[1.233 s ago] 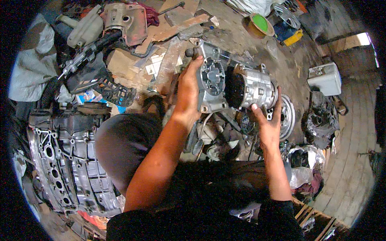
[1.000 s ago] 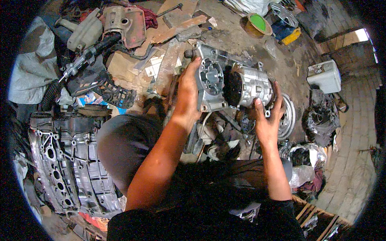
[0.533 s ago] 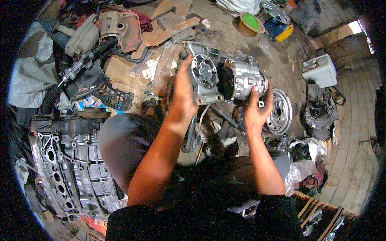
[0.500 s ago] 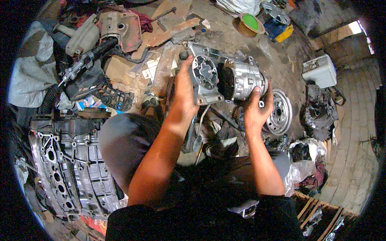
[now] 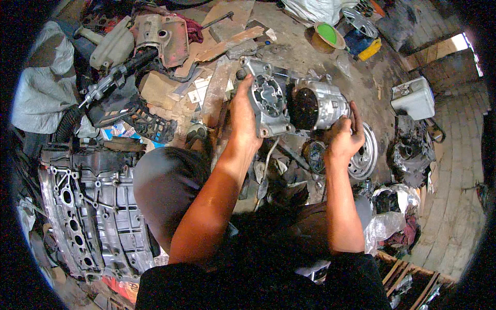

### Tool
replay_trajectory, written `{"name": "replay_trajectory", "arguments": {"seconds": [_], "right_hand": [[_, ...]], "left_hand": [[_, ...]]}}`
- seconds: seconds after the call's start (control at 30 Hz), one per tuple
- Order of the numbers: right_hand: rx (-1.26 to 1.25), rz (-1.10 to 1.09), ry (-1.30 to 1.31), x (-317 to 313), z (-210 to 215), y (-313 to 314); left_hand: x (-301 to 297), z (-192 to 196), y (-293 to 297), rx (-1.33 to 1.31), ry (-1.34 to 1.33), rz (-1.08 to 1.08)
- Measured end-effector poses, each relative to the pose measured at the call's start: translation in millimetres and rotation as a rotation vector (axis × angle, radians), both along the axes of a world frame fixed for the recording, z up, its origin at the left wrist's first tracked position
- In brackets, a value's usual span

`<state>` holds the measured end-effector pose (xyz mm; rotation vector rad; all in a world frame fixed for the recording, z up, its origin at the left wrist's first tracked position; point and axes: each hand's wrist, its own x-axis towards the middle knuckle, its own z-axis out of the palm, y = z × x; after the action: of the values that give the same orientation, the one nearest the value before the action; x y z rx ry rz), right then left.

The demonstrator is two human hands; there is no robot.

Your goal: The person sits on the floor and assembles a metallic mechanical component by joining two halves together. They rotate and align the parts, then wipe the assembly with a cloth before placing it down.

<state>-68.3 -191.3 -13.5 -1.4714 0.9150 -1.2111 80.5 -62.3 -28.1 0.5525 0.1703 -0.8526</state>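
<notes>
My left hand is closed round the left edge of a flanged metal housing, which has a round, scalloped opening and bolt holes at its corners. Just right of it, a silvery cylindrical metal casing is tilted, its dark, grimy end turned toward the housing. My right hand grips this casing from its right and lower side; some fingers are hidden behind it. Both parts are held up above the floor, close together; whether they touch is hard to tell.
A large engine block lies by my left knee. Beyond my right hand sit a steel wheel rim and a white plastic box. Wood scraps, a plastic tank and a bowl of green stuff lie farther off.
Both hands and both metal parts have shifted slightly right in view. The casing has tilted, showing more of its dark end, and my right hand's grip on it has changed.
</notes>
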Motion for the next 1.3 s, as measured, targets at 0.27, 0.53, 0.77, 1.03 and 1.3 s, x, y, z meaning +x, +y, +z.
{"name": "replay_trajectory", "arguments": {"seconds": [0.27,0.53,0.77,1.03,1.3], "right_hand": [[-0.003,-0.042,-0.033,-8,24,-14],[0.32,0.107,-0.293,-28,58,-29],[0.448,0.219,-0.498,-48,82,-35],[0.278,0.084,-0.458,-56,100,-25],[0.205,0.042,-0.442,-62,102,-23]], "left_hand": [[4,-4,-3,0.019,0.001,-0.012],[-18,9,-17,-0.009,0.047,-0.053],[-45,36,-19,-0.147,0.032,-0.145],[-70,50,-23,-0.188,0.046,-0.24],[-85,51,-25,-0.146,0.053,-0.176]]}}
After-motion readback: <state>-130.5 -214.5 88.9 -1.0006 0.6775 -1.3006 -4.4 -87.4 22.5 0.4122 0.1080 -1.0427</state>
